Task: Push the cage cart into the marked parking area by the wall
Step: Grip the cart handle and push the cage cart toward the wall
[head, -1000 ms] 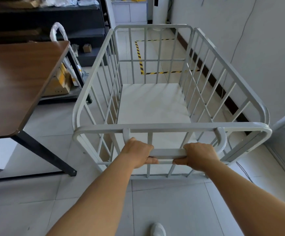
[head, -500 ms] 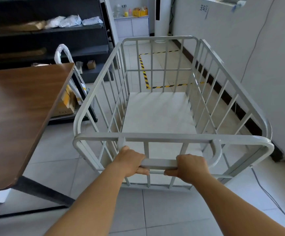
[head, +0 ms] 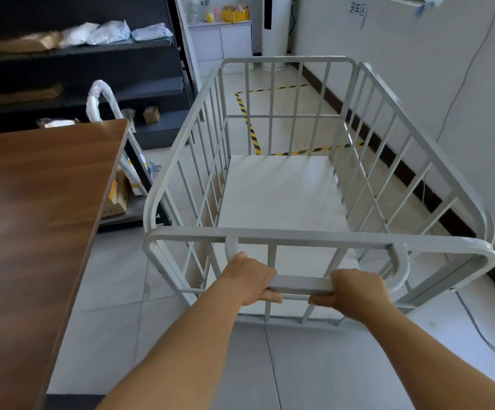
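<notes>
A person steers a pale grey steel-barred cage cart point(head: 284, 190) along a white wall point(head: 417, 84) toward a parking bay outlined on the tiled floor in yellow-and-black striped tape point(head: 247, 119). The left hand point(head: 247, 276) and right hand point(head: 355, 291) both wrap the cart's flat grey push handle point(head: 301, 284), fingers point(head: 272, 297) curled under the bar and holding it firmly, with a short bare stretch of handle between them. The cart stands on the floor short of the bay, its far end just before the near strip of tape, its right side near the dark skirting, a brown wood-topped table point(head: 39, 217) well apart on the left. A clean finish probably calls for an even push from both hands, the cart kept parallel to the wall so the right rail does not scrape it. Slowing as the far end crosses the tape should help the whole base stop inside the lines.
</notes>
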The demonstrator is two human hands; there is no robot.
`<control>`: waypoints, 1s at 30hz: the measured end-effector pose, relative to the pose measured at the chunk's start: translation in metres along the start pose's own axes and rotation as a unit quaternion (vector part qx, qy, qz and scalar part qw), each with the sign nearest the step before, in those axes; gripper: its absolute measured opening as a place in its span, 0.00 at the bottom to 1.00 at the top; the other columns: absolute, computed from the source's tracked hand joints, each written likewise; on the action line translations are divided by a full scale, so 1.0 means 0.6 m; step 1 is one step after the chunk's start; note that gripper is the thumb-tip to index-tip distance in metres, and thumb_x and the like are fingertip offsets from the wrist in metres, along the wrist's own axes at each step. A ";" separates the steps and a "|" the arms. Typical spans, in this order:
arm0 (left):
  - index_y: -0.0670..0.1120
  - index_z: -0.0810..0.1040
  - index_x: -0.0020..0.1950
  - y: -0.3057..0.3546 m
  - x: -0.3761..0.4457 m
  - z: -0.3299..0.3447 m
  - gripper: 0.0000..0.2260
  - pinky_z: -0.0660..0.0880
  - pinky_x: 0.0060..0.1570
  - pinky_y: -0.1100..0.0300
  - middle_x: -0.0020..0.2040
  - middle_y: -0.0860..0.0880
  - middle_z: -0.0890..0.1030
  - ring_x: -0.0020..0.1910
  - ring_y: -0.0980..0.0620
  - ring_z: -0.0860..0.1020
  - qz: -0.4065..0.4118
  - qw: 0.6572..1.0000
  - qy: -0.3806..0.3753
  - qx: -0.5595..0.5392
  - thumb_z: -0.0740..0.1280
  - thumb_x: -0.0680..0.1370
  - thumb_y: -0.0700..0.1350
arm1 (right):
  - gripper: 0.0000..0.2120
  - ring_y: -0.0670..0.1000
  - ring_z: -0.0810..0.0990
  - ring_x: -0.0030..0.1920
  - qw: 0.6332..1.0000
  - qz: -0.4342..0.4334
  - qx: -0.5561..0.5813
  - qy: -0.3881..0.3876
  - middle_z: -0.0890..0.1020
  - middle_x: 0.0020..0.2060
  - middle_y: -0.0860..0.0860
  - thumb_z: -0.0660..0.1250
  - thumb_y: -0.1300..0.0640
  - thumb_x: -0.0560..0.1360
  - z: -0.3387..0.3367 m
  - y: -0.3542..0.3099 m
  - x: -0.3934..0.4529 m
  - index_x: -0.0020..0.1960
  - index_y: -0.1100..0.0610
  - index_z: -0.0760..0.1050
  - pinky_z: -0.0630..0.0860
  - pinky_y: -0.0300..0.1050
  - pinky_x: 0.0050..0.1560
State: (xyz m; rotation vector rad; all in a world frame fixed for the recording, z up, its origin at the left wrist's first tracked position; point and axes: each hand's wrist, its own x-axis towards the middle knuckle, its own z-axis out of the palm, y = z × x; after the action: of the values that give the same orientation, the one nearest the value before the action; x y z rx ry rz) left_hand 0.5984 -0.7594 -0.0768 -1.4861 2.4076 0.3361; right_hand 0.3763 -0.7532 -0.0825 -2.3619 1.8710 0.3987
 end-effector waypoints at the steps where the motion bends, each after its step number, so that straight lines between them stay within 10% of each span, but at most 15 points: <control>1: 0.46 0.74 0.50 -0.015 0.008 -0.003 0.23 0.66 0.55 0.54 0.44 0.48 0.81 0.44 0.46 0.76 0.002 1.000 -0.002 0.004 0.59 0.76 0.66 | 0.29 0.49 0.80 0.43 1.000 0.002 -0.001 0.001 0.77 0.38 0.45 0.59 0.24 0.67 -0.004 -0.006 0.014 0.46 0.50 0.72 0.72 0.42 0.43; 30: 0.51 0.73 0.45 -0.338 0.394 -0.174 0.16 0.60 0.55 0.55 0.42 0.50 0.76 0.50 0.47 0.69 -0.048 0.998 -0.023 -0.041 0.62 0.76 0.63 | 0.26 0.51 0.76 0.38 0.998 0.016 0.063 0.020 0.72 0.31 0.45 0.61 0.26 0.67 -0.137 0.011 0.526 0.41 0.50 0.70 0.69 0.44 0.41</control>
State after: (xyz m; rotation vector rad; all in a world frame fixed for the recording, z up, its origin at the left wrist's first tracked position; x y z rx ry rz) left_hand 0.6668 -1.0807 -0.0752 -1.6046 2.3040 0.4474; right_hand 0.4477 -1.0715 -0.0871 -2.2773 1.8925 0.2313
